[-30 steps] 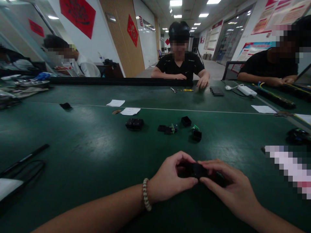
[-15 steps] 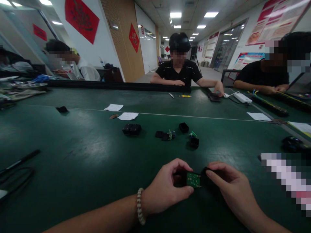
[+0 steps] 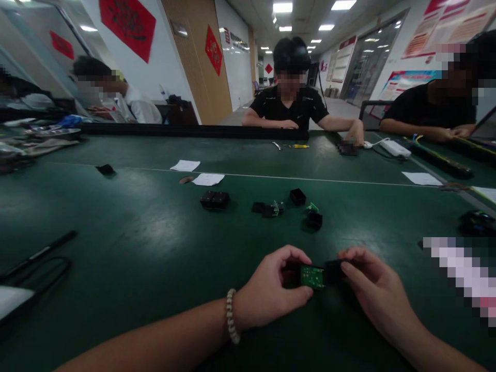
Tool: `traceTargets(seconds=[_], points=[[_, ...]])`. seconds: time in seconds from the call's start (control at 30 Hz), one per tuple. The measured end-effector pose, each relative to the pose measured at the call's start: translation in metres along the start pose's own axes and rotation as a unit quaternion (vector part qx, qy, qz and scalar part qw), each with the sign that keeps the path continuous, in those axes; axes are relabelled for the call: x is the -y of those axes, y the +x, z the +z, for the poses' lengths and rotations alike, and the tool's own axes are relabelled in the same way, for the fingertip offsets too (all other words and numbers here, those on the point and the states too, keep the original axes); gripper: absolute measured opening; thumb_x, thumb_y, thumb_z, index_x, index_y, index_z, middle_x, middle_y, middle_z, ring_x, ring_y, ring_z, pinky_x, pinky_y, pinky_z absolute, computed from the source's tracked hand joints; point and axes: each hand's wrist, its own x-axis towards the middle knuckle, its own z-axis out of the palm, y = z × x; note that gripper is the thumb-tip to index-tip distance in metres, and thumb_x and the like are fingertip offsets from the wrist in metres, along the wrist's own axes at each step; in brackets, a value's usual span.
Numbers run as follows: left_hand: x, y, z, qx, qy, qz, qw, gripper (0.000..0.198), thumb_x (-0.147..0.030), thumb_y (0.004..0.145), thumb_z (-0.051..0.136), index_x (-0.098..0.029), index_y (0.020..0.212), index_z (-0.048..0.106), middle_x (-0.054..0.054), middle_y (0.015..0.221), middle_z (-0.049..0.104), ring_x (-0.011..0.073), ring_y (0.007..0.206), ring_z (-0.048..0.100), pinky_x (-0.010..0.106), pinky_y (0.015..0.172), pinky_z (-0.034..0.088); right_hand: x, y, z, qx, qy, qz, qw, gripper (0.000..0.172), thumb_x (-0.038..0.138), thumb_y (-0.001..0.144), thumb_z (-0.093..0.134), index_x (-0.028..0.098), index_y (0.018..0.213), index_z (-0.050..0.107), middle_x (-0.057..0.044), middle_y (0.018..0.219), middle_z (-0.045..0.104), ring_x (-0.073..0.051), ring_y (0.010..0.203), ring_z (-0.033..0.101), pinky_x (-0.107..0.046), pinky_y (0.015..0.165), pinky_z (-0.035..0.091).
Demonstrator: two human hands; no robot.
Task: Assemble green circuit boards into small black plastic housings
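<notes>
My left hand [image 3: 277,281], with a beaded bracelet at the wrist, is closed on a small green circuit board [image 3: 312,277] between thumb and fingers. Some dark material borders the board's edge. My right hand [image 3: 372,276] pinches a small black plastic piece [image 3: 333,269] close to the board's right side; whether the two touch I cannot tell. Beyond my hands lie an open black box [image 3: 297,196], another black housing [image 3: 315,220] with a bit of green board [image 3: 312,207] by it, and black parts with an upright board [image 3: 276,207].
A pair of joined black boxes [image 3: 214,200] sits left of the parts. Paper sheets [image 3: 208,179] lie farther back on the green table [image 3: 135,268]. A black cable [image 3: 58,268] is at the left. Across the table a person [image 3: 290,103] rests a hand near a blurred dark object.
The black piece in my right hand has turned and shows more of its flat side beside the board. My left hand keeps its hold. The whole view has shifted slightly.
</notes>
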Motion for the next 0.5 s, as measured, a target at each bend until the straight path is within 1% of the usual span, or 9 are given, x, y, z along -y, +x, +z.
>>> traceTargets(seconds=[0.07,0.1,0.2,0.27,0.37,0.5], points=[[0.0007,-0.0001,-0.0002,0.002,-0.003,-0.009,1.000,0.041,-0.010,0.074,0.078,-0.017,0.111,0.061,0.008,0.113,0.067,0.0236,0.104,0.067,0.042,0.092,0.054,0.0020,-0.0002,0.0013,0.004,0.002,0.002,1.000,0.038,0.051,0.069,0.094,0.022,0.075,0.071,-0.004,0.085,0.074,-0.020,0.073,0.071,-0.030,0.064,0.062],[0.0013,-0.0001,-0.0005,0.001,-0.002,-0.010,1.000,0.041,-0.010,0.075,0.078,-0.016,0.112,0.061,0.008,0.113,0.067,0.0236,0.104,0.067,0.042,0.092,0.054,0.0033,-0.0004,0.0022,0.007,0.003,0.002,1.000,0.038,0.051,0.070,0.093,0.022,0.077,0.071,-0.004,0.084,0.074,-0.019,0.070,0.070,-0.030,0.061,0.062],[0.0028,0.0000,-0.0012,0.004,0.001,0.002,1.000,0.040,-0.012,0.076,0.078,-0.016,0.113,0.061,0.008,0.114,0.067,0.0238,0.104,0.067,0.044,0.093,0.054,0.0062,-0.0013,0.0039,0.015,0.005,-0.002,1.000,0.037,0.053,0.075,0.090,0.025,0.093,0.074,-0.003,0.084,0.074,-0.017,0.063,0.068,-0.029,0.056,0.059],[0.0027,0.0001,-0.0016,0.010,0.004,0.008,1.000,0.040,-0.013,0.077,0.078,-0.016,0.113,0.060,0.008,0.114,0.067,0.0242,0.105,0.067,0.045,0.094,0.054,0.0065,-0.0019,0.0038,0.019,0.001,-0.003,1.000,0.037,0.054,0.076,0.088,0.026,0.097,0.077,-0.002,0.083,0.074,-0.017,0.064,0.069,-0.030,0.059,0.060],[0.0015,0.0004,-0.0021,0.013,0.004,-0.001,1.000,0.040,-0.012,0.077,0.078,-0.015,0.113,0.060,0.009,0.115,0.067,0.0253,0.107,0.067,0.046,0.096,0.054,0.0055,-0.0024,0.0039,0.025,-0.011,-0.003,1.000,0.035,0.054,0.073,0.090,0.024,0.091,0.082,-0.004,0.086,0.076,-0.018,0.067,0.072,-0.034,0.065,0.063],[0.0004,0.0011,-0.0022,0.007,0.000,-0.002,1.000,0.041,-0.012,0.077,0.078,-0.016,0.113,0.060,0.009,0.115,0.067,0.0243,0.106,0.067,0.044,0.095,0.054,0.0075,-0.0035,0.0072,0.025,-0.028,0.001,0.999,0.037,0.041,0.065,0.097,0.024,0.095,0.084,-0.005,0.089,0.078,-0.020,0.075,0.074,-0.032,0.068,0.064]])
